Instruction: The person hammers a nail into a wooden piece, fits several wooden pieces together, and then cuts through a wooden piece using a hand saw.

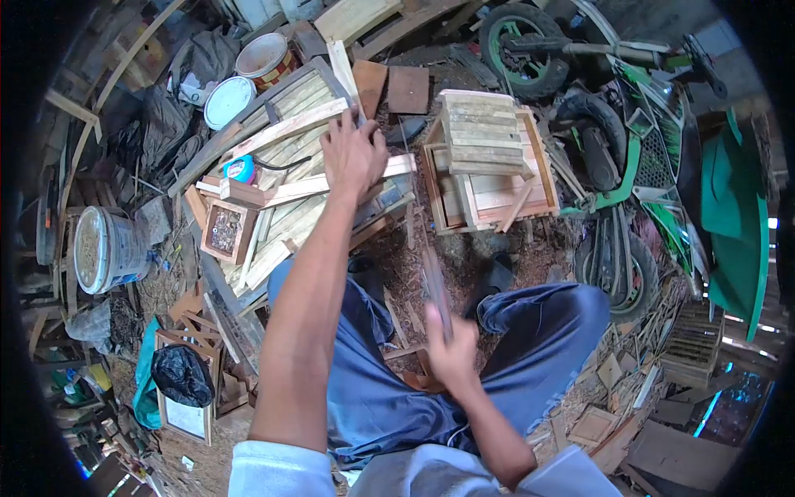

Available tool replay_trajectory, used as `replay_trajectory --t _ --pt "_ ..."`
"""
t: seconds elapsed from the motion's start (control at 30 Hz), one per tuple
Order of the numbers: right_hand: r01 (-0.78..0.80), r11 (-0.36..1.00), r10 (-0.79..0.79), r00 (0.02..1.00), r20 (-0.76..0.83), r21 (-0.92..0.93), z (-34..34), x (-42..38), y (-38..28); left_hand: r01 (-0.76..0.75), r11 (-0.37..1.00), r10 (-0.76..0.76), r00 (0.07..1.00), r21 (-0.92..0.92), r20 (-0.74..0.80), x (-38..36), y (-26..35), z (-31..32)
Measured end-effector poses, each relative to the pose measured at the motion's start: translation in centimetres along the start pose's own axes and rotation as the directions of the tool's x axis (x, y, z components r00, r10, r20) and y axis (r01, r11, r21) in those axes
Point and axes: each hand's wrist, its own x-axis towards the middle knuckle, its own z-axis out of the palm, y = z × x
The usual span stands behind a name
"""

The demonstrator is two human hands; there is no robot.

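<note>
My left hand point(354, 156) reaches over a low slatted wooden bench, its fingers closed around the end of a pale wooden strip point(343, 73). Just left of those fingers, a curved wooden strip point(290, 129) lies across the slats. Another pale strip point(302, 190) passes under my wrist. My right hand point(454, 348) is closed around a long, narrow, dark tool point(436, 286) above the ground between my knees; motion blur hides its kind. On the bench sit a blue tape measure point(239, 170) and a small wooden box of nails or screws point(225, 229).
A slatted wooden box point(483, 132) stands on a wooden frame right of the bench. Beyond it is a green-and-black motorbike point(633, 157). Buckets point(263, 58) stand behind the bench, and another bucket point(112, 248) at left. Wood scraps and shavings cover the floor.
</note>
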Motion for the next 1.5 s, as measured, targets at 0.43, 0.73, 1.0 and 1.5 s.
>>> replay_trajectory --t 0.43,0.73,1.0,1.5 --pt "0.001 1.000 0.000 0.999 -0.037 0.030 1.8 7.0 -1.7 -0.013 1.000 0.012 1.000 0.009 0.027 0.2 0.3 -0.2" --pt "0.068 0.996 -0.062 0.993 -0.100 0.051 3.9 8.9 -0.8 -0.010 1.000 0.010 0.999 -0.001 0.045 0.2 -0.2 -0.1" --pt "-0.089 0.996 0.089 0.996 -0.009 0.021 0.2 -1.4 1.7 0.006 1.000 -0.006 1.000 0.000 0.005 0.1 -0.1 0.0" --pt "-0.096 0.995 0.096 0.995 -0.037 0.009 -0.1 -2.2 1.8 0.009 1.000 -0.011 0.998 0.026 0.067 0.1 0.3 -0.5"
